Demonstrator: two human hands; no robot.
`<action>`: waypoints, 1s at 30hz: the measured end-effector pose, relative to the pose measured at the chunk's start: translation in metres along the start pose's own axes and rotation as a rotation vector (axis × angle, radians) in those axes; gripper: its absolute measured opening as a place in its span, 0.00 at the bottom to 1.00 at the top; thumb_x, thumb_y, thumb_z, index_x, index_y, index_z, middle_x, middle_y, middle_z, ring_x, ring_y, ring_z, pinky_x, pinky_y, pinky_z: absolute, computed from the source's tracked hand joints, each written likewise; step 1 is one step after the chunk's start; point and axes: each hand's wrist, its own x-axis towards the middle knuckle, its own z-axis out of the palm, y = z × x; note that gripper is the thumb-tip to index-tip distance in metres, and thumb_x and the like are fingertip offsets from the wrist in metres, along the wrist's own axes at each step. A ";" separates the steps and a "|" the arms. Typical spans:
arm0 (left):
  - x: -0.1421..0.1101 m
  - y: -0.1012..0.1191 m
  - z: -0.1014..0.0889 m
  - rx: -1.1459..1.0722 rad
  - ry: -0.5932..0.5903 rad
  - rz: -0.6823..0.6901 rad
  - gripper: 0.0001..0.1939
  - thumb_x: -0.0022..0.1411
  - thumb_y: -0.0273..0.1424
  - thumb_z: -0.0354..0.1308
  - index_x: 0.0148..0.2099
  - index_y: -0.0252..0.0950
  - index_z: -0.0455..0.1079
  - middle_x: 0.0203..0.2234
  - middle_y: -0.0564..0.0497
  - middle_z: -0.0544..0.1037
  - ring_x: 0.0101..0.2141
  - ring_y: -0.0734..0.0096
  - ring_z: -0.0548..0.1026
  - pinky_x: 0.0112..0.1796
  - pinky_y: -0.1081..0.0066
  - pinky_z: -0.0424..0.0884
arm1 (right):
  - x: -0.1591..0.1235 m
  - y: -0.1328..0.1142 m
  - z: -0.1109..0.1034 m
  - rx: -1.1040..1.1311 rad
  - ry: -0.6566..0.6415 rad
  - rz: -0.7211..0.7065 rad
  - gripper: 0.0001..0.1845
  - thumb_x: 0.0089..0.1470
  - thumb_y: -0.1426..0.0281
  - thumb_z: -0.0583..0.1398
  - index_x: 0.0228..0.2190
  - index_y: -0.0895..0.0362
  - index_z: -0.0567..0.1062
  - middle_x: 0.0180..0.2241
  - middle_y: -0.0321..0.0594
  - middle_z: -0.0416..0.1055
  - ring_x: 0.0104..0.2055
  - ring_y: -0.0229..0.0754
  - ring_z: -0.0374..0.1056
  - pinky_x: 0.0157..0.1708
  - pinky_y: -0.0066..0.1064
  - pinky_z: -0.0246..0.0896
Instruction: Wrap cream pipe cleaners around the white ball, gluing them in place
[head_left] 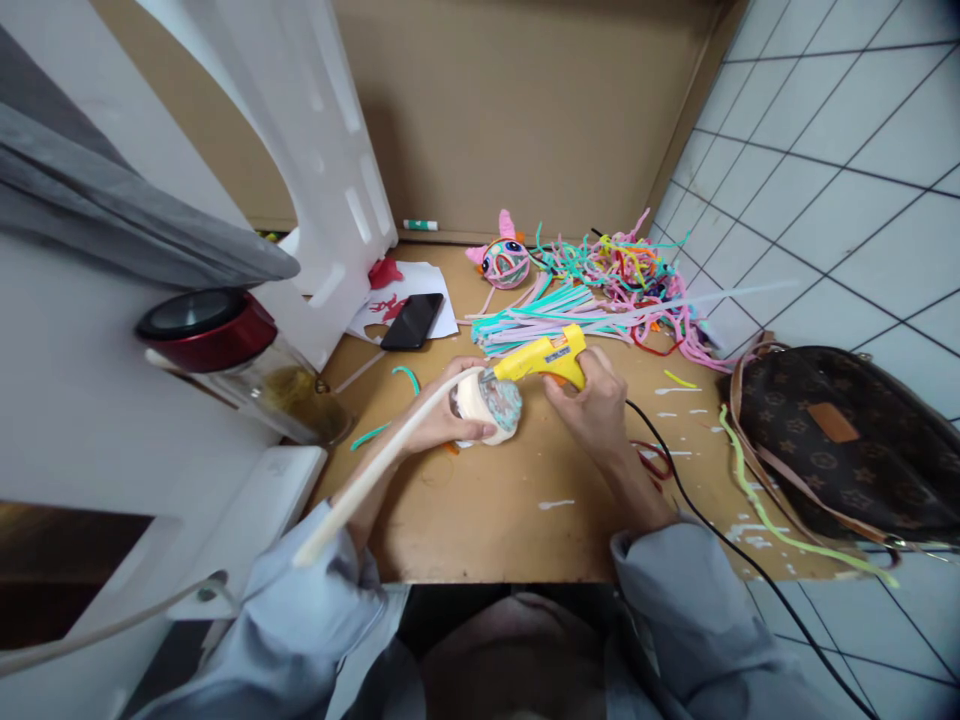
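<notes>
Counter (465, 530), tan and flecked with white marks, spreads beneath and around the yellow glue gun (540, 355). Well to the right of the glue gun lies a brown patterned handbag (787, 450); well to its left stands a clear bottle (247, 375) with a red and black lid. Beyond it, to the right, sits a tangle of coloured fuzzy sticks (622, 265), and just behind it a bundle of teal and lilac sticks (547, 318). A long cream strip (382, 460) runs from beside its nozzle over the left forearm. The hands are apart: the right hand (596, 405) is wrapped around the glue gun's handle, the left hand (442, 418) clamped on a roll (480, 405). Beyond the glue gun, leftward, lies a black phone (412, 321); also beyond it is a pink-eared ball figure (506, 262). The roll, cream and pale blue, is at the nozzle; contact cannot be made out. Farther back, left of the glue gun, lies a marker (421, 225).
</notes>
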 end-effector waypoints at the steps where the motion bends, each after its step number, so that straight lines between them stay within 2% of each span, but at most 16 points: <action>1: 0.000 -0.001 0.000 0.001 0.002 -0.003 0.40 0.40 0.37 0.71 0.56 0.37 0.62 0.43 0.49 0.74 0.38 0.66 0.73 0.37 0.69 0.72 | 0.000 0.000 0.000 0.000 -0.005 0.002 0.05 0.52 0.64 0.57 0.30 0.52 0.65 0.32 0.40 0.70 0.35 0.45 0.68 0.35 0.34 0.64; 5: 0.000 -0.002 0.000 -0.005 0.002 -0.009 0.42 0.40 0.37 0.71 0.58 0.38 0.61 0.43 0.50 0.73 0.36 0.67 0.72 0.35 0.69 0.72 | 0.000 0.001 -0.001 0.003 -0.020 -0.006 0.05 0.52 0.65 0.57 0.30 0.52 0.66 0.32 0.40 0.69 0.35 0.46 0.67 0.36 0.34 0.64; 12: 0.001 0.001 -0.001 0.006 -0.005 0.007 0.37 0.40 0.36 0.71 0.53 0.36 0.64 0.45 0.47 0.75 0.42 0.62 0.73 0.41 0.67 0.72 | 0.000 0.002 -0.002 0.000 -0.029 -0.020 0.05 0.53 0.65 0.57 0.31 0.52 0.66 0.32 0.40 0.69 0.34 0.45 0.67 0.35 0.34 0.63; 18: 0.000 -0.002 0.000 0.001 -0.002 -0.011 0.42 0.40 0.37 0.71 0.58 0.38 0.61 0.42 0.50 0.75 0.37 0.66 0.73 0.37 0.69 0.72 | -0.001 0.002 -0.001 0.003 -0.020 -0.024 0.04 0.53 0.65 0.57 0.32 0.52 0.67 0.32 0.40 0.69 0.35 0.46 0.67 0.35 0.34 0.63; 24: 0.001 -0.003 -0.001 -0.004 0.001 0.024 0.39 0.40 0.35 0.72 0.55 0.36 0.64 0.49 0.46 0.74 0.42 0.62 0.74 0.42 0.66 0.73 | 0.000 0.002 -0.002 0.001 -0.017 -0.035 0.04 0.53 0.65 0.57 0.31 0.52 0.67 0.31 0.39 0.68 0.33 0.45 0.66 0.34 0.34 0.63; 30: 0.000 -0.003 0.000 -0.013 -0.004 0.001 0.42 0.40 0.36 0.72 0.58 0.38 0.62 0.46 0.48 0.75 0.40 0.65 0.74 0.41 0.67 0.74 | 0.001 0.003 -0.004 0.031 -0.038 -0.037 0.04 0.52 0.66 0.56 0.29 0.53 0.66 0.31 0.39 0.68 0.33 0.44 0.66 0.34 0.34 0.62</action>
